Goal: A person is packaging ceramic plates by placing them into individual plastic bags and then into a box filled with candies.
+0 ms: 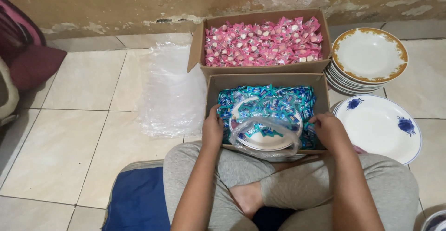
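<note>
The person sits cross-legged on the tiled floor (69, 138) with a cardboard box of blue-wrapped sweets (267, 102) just in front of the knees. In that box lies a white plate (265, 140) with a clear plastic bag (260, 133) around it and a few blue sweets on top. The left hand (213, 130) closes on the plate's left rim and the bag there; the right hand (327, 130) rests at the right edge, its grip on the bag hidden — I cannot tell how tight.

To do this well, I judge that both hands should keep the plate level and the bag mouth wide — a tilt would spill sweets back. Behind stands a box of pink sweets (264, 43); stacked plates (369, 57) sit to the right.
</note>
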